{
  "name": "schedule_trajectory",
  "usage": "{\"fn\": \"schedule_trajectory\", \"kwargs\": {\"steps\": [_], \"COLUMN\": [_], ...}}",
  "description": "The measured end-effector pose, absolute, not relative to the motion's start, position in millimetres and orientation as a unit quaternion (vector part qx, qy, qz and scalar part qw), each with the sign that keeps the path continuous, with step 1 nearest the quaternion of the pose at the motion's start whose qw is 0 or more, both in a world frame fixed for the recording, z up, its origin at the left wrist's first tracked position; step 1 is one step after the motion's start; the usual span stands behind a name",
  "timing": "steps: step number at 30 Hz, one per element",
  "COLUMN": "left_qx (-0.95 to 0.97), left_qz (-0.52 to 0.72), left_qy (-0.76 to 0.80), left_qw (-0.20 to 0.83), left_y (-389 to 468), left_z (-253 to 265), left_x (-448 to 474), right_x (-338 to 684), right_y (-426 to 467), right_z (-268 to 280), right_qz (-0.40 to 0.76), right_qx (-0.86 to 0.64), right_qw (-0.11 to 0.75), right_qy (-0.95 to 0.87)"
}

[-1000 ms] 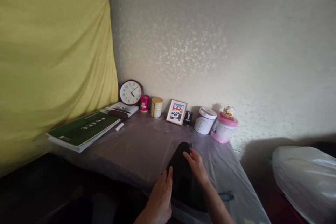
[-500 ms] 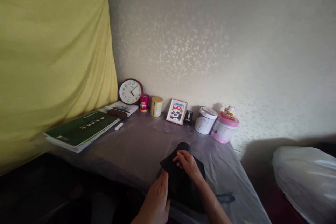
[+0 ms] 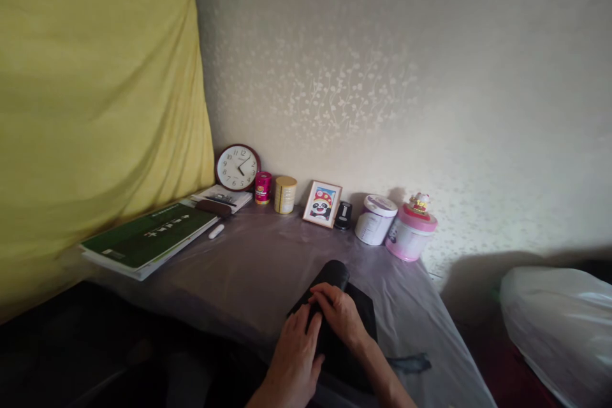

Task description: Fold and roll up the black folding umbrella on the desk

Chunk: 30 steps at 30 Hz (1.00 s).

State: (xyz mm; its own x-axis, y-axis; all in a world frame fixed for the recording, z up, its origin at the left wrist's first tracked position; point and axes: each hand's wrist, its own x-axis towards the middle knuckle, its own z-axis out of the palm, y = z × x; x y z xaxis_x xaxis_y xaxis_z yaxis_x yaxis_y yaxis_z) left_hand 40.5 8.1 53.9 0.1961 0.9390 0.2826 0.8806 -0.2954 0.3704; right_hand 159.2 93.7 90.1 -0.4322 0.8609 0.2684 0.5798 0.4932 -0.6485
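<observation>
A black cloth bundle [image 3: 337, 272] lies on the covered table near its front edge. Its far end looks rounded and rolled, while a flat, angular part spreads out to the right; its exact kind is unclear. My left hand [image 3: 297, 347] wraps over the bundle's left side with bent fingers. From the right, my right hand [image 3: 338, 313] grips the top of the cloth, fingers curled in and close to the left fingertips. Just right of the bundle is a small dark crumpled strip [image 3: 410, 363] of cloth or plastic.
Along the wall stand a clock [image 3: 238, 167], a pink can [image 3: 262, 188], a yellow can [image 3: 285, 195], a picture frame [image 3: 322, 204] and two tubs [image 3: 375, 220]. A green book [image 3: 153, 233] lies left. A white plastic bag [image 3: 559, 325] is beyond the right table edge.
My left hand has moved up from the cloth's left edge onto its top, beside my right hand. The left corner is folded in, and the far end looks more rolled.
</observation>
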Motion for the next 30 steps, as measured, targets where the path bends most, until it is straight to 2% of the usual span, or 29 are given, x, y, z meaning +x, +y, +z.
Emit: {"fn": "schedule_trajectory", "kwargs": {"steps": [9, 15, 21, 30], "left_qx": [0.748, 0.737, 0.732, 0.735], "left_qz": [0.177, 0.144, 0.133, 0.176], "left_qy": [0.615, 0.625, 0.617, 0.601], "left_qw": [0.175, 0.212, 0.255, 0.262], "left_y": [7, 7, 6, 2], "left_z": [62, 70, 76, 64], "left_x": [41, 41, 35, 31], "right_x": [173, 177, 180, 219], "right_y": [115, 155, 186, 187], "right_z": [72, 60, 60, 58], "right_qz": [0.092, 0.055, 0.085, 0.065], "right_qx": [-0.327, -0.367, -0.391, -0.554], "right_qw": [0.308, 0.291, 0.277, 0.321], "right_qy": [-0.888, -0.882, -0.873, -0.765]}}
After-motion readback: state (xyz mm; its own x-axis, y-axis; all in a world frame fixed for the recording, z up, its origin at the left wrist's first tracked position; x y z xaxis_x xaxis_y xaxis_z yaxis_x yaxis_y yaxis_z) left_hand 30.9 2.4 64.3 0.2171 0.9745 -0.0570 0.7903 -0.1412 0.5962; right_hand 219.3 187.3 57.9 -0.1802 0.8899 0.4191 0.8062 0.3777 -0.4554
